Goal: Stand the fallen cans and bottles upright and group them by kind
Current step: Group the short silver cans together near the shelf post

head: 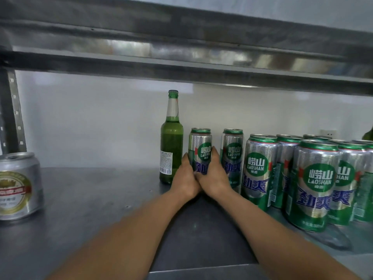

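Note:
A tall green-and-silver Laoshan can (pixel 199 146) stands upright at the back of the metal shelf (pixel 96 199). My left hand (pixel 184 178) wraps its left side and my right hand (pixel 214 176) its right side, both gripping its lower half. A green glass beer bottle (pixel 172 142) stands upright just left of it, almost touching my left hand. To the right, several more Laoshan cans (pixel 314 182) stand upright in a tight group. A short silver can with a gold and red label (pixel 18 186) stands alone at the far left.
The underside of the upper shelf (pixel 181 63) hangs low over the bottle top. A perforated upright post (pixel 13 110) rises at the left. A white wall lies behind. Another green bottle (pixel 368 135) peeks in at the right edge.

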